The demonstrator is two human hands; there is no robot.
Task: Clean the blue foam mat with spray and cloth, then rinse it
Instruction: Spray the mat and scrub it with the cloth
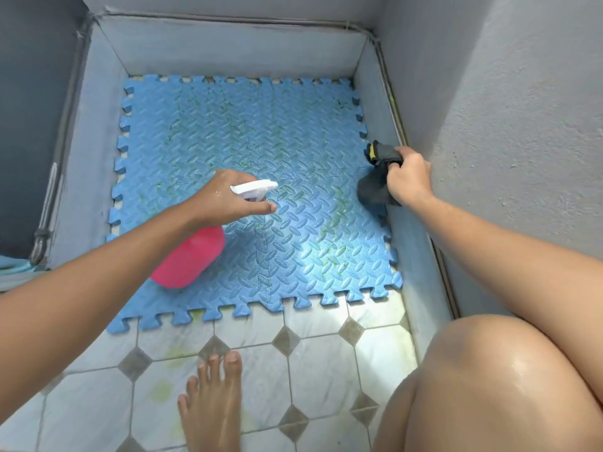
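**Stained mat in a grey-walled corner**

The blue foam mat (293, 132) is lying flat on the tiled floor (313, 363), sitting between low grey walls (228, 47), with greenish streaks showing across it. The left hand (225, 199) is grasping the neck of a pink spray bottle (192, 256) above the mat, one finger stretching forward under the white nozzle. The right hand (408, 181) is clenching a dark grey cloth (372, 190) at the mat's right edge.
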